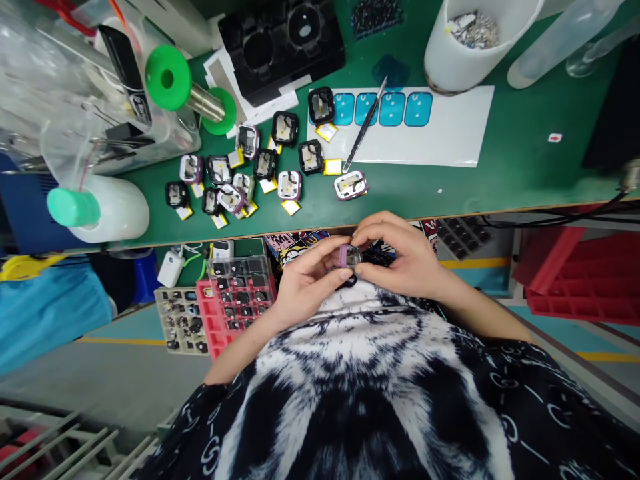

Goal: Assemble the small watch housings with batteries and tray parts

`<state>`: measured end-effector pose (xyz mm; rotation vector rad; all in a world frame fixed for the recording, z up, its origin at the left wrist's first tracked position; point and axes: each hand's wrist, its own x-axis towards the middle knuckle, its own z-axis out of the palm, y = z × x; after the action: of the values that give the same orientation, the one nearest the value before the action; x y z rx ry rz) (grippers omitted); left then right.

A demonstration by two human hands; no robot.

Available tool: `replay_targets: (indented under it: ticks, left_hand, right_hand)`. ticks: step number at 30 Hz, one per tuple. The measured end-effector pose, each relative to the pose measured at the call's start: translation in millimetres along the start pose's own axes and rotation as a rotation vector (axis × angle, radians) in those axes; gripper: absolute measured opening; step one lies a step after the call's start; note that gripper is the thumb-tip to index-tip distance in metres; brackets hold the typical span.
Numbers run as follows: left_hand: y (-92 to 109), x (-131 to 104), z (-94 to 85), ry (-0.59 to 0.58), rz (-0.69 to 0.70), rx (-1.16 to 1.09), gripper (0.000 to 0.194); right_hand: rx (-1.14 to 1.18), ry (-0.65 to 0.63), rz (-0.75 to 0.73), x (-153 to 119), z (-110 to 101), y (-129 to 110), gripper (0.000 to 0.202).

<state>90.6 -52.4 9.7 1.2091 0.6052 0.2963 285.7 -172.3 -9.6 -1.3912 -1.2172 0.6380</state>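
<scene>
Close to my body, just below the bench edge, my left hand and my right hand hold a small purple watch case between their fingertips. Its inner side faces right, and the fingers hide part of it. On the green bench, a white and purple case lies nearest my hands. Several more open cases, black, white and purple, lie to the left with yellow-edged batteries beside them, among them a white one and a black one.
Tweezers lie across a white sheet with blue stickers. A solder spool, a bottle, a black tray and a white tub stand around. Red trays sit lower left.
</scene>
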Motion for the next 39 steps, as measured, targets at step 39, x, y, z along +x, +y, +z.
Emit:
replay_targets:
  ticks: [39]
  left_hand:
    - [4.4, -0.5, 1.2, -0.010, 0.205, 0.108, 0.053]
  right_hand:
    - [0.184, 0.148, -0.104, -8.8, 16.8, 11.1, 0.042]
